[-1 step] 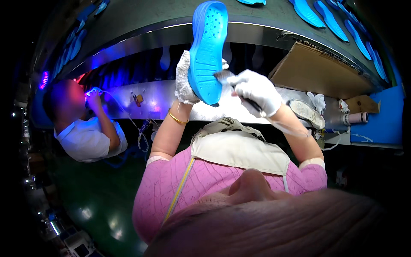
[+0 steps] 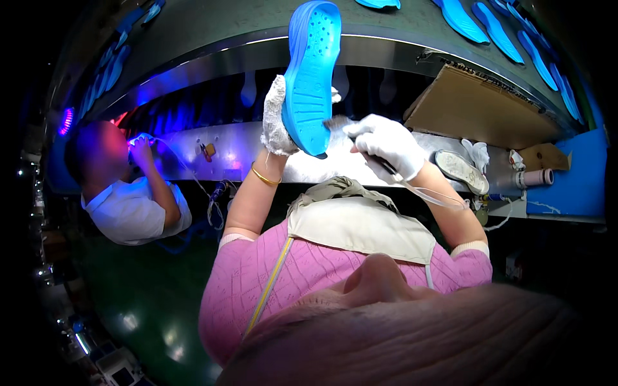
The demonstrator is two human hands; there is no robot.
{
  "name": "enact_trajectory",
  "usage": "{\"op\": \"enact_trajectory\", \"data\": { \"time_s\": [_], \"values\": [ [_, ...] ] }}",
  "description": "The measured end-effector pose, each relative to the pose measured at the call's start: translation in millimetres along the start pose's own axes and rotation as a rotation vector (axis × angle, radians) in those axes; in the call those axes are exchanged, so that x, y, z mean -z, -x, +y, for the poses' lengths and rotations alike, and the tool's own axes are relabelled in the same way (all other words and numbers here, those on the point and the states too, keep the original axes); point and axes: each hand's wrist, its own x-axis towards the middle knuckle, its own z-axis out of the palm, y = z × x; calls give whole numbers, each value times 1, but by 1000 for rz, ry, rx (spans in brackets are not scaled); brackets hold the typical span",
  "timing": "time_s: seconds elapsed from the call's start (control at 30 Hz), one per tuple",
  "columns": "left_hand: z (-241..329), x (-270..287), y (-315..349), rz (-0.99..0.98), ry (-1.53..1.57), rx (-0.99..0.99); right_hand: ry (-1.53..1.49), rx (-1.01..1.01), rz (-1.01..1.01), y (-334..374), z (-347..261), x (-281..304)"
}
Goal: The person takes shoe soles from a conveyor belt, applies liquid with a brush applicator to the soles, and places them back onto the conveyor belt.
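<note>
A bright blue shoe sole (image 2: 308,90) stands nearly upright before me, its ribbed, hole-dotted inner face toward me. My left hand (image 2: 277,122), in a white knit glove, is closed around it from behind, with the thumb side along its left edge and fingertips showing past the right one. My right hand (image 2: 391,147), in a thin white glove, is closed on a brush (image 2: 337,122) with a dark handle. The bristles are at the sole's right edge, near the ribs; whether they touch it I cannot tell. They are blurred.
A dark green belt (image 2: 244,29) carrying several blue soles (image 2: 463,20) runs across the far side. Right of me are a cardboard sheet (image 2: 483,109), a whitish sole-shaped piece (image 2: 460,170) and a pinkish roll (image 2: 539,177) on the metal bench. A person (image 2: 138,199) works at left.
My right hand and the brush have shifted slightly, with the bristles now lower and nearer the sole's right edge. My left hand and the sole have edged a little left.
</note>
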Motion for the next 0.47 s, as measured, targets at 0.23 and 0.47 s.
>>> {"op": "enact_trajectory", "data": {
  "time_s": [0.23, 0.47],
  "values": [
    [109, -1, -97, 8, -325, -175, 63, -289, 429, 2, -11, 21],
    [183, 148, -186, 334, -877, -392, -137, -594, 651, 50, 4, -23]
  ]
}}
